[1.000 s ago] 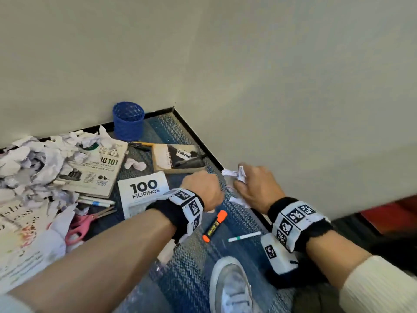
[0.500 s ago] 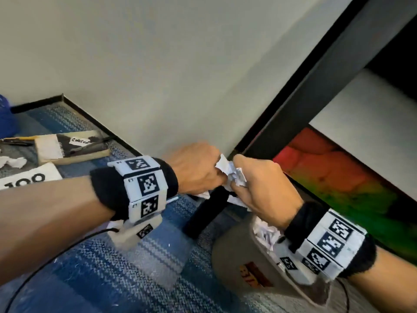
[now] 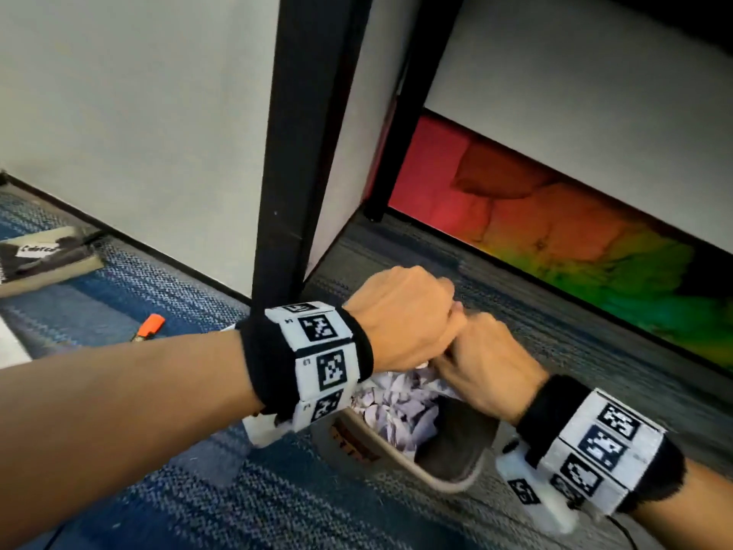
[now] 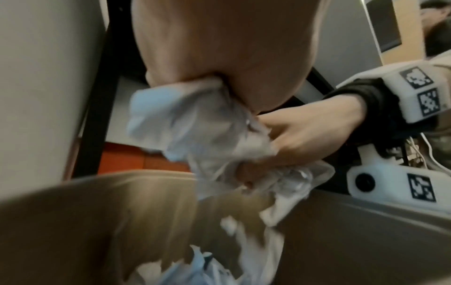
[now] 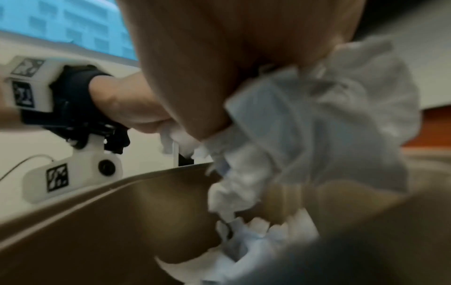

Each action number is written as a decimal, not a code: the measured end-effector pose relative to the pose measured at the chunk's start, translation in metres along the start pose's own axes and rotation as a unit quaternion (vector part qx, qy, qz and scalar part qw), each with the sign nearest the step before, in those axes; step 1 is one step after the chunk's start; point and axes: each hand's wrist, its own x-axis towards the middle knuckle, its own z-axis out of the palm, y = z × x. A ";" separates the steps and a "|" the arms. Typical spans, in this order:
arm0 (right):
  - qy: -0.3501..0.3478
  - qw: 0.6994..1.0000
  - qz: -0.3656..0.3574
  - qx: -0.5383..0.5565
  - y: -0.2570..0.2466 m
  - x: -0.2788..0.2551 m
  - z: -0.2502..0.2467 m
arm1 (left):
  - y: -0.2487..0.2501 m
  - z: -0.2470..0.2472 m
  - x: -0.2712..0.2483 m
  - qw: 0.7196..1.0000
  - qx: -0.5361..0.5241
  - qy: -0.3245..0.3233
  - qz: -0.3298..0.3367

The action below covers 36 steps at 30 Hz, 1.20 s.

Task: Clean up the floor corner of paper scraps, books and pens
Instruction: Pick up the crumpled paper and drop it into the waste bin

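Both hands hover together over a tan waste bin (image 3: 448,476) on the carpet. My left hand (image 3: 400,319) and right hand (image 3: 488,363) each grip a bunch of crumpled white paper scraps (image 4: 195,123) (image 5: 317,119), held just above the bin's mouth. Some scraps hang loose below the fingers. More crumpled paper (image 3: 396,406) lies inside the bin (image 4: 97,212) (image 5: 97,221). An orange highlighter (image 3: 148,327) lies on the blue carpet to the left, and a tan and black notebook (image 3: 43,260) lies at the far left edge.
A black table leg (image 3: 293,152) stands just behind my left wrist, against the white wall. A second black leg (image 3: 400,125) stands further right. A bright red-to-green panel (image 3: 555,232) runs along the floor behind the bin.
Both hands have carried the paper scraps rightward and down, from the wall corner to over the bin. The view has swung right; the books and paper pile are out of sight.
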 end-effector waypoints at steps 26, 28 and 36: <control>0.091 0.983 -0.131 -0.085 -0.195 0.082 -0.035 | -0.155 -0.123 -0.146 0.941 0.177 -0.224 -0.179; 0.088 0.980 -0.158 -0.077 -0.245 0.105 -0.022 | -0.185 -0.144 -0.188 0.921 0.200 -0.249 -0.224; -0.054 0.934 -0.327 -0.137 -0.445 0.204 0.058 | -0.288 -0.186 -0.382 0.835 0.111 -0.228 -0.488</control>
